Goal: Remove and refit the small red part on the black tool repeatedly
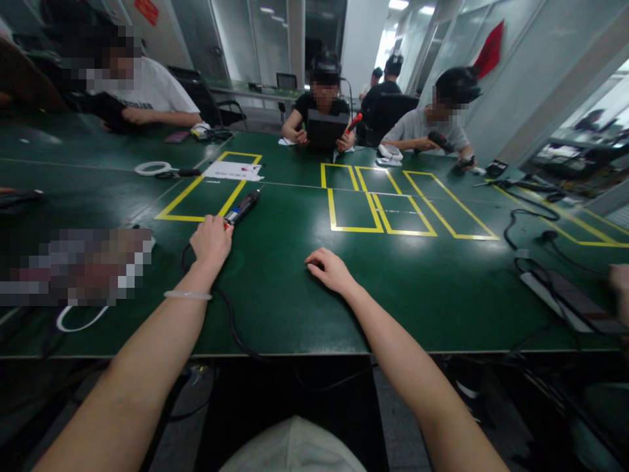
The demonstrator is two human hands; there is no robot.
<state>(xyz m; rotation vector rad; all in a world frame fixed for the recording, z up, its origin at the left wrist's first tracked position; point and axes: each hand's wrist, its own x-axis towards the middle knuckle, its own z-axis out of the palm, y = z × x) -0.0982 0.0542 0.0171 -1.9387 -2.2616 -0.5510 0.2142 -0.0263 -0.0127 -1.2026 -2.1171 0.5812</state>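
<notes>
Left grip [212,241] snug around a black tool [244,208], right grip [332,269] empty, loosely curled, paper [230,172] across a yellow outline [181,218]

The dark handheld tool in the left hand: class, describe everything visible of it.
The slim dark tool has a plastic-looking body with a blue patch, an orange-red spot and a thin tip. The left hand grips its near end; the tip points away and rightward, beyond the yellow tape. A black cord runs nearby, any join hidden.

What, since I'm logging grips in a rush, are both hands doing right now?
Left hand: closed around the near end of the black tool.
Right hand: loosely curled, partly open, no held object visible.
</notes>
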